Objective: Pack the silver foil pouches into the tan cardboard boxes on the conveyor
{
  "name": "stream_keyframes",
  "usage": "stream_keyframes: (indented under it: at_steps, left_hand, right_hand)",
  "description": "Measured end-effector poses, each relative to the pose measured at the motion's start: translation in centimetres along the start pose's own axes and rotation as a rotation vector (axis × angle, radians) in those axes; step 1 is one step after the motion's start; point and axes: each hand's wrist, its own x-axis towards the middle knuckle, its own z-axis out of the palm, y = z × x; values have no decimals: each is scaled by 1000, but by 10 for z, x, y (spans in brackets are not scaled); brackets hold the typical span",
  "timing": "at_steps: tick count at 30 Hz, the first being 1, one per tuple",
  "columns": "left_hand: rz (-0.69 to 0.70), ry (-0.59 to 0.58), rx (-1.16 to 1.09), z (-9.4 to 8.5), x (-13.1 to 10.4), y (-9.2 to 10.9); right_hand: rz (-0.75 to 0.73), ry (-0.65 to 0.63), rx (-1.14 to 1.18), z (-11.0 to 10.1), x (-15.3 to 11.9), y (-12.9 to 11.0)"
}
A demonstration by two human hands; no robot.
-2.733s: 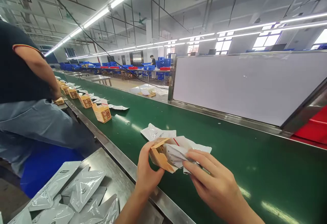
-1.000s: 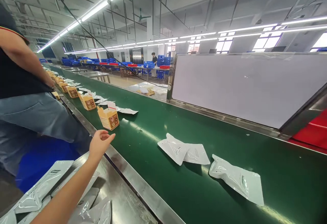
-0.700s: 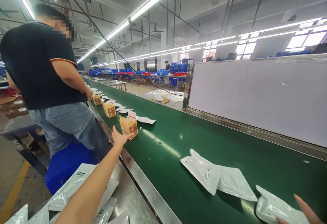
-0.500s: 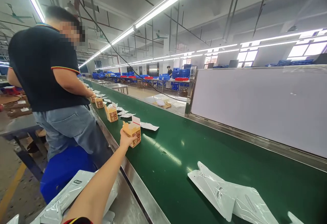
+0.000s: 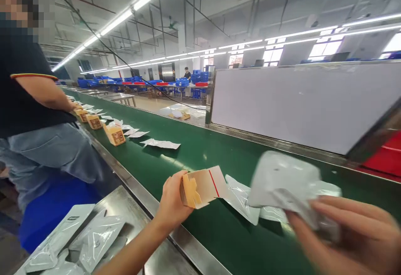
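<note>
My left hand is closed round a small yellow-brown carton, tilted so that its open top faces me. A pale flap with a red stripe sticks out from it to the right. My right hand, blurred by motion, pinches a silvery-white pouch between thumb and fingers, above the green conveyor belt. Behind the carton and that pouch, another silvery pouch lies on the belt, partly hidden.
More cartons stand along the belt's left side beside flat pouches. A pile of pouches lies on the metal ledge. A co-worker stands at the left. A white panel rises behind the belt.
My left hand has brought the carton nearer and tipped its opening towards me. My right hand has come into view with a pouch. The view has swung to the right.
</note>
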Motion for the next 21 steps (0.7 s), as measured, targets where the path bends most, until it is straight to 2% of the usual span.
stream_keyframes:
  at_steps: [3,5,7,10,12,14,16,18,21]
  left_hand:
    - [-77,-49,-80,18,-24,26]
    - [-84,17,-69,26,-32,33]
    - [29,93,-8,33,-38,36]
    - [310,151,59,48,-46,39]
    - [425,155,57,59,-53,44]
    - [439,132,43,69,-61,50]
    - [444,103,63,75,-67,57]
    - [467,116,104,79,-71,63]
    - [474,98,89,80,-77,69]
  right_hand:
    - [-185,87,25,17,-2,-33]
    - [-308,18,35,25,-2,-47]
    - [-392,-113,-1,26,-4,-51]
    - [-454,-350,100,17,-8,-48]
    - [-360,-589,223,10,-9,-45]
    - [-159,-873,314,4,-9,-41]
    - [-6,-1078,420,0,-10,-39]
    - [60,-1091,503,-2,-14,-40]
    - [124,-860,378,-8,-23,-45]
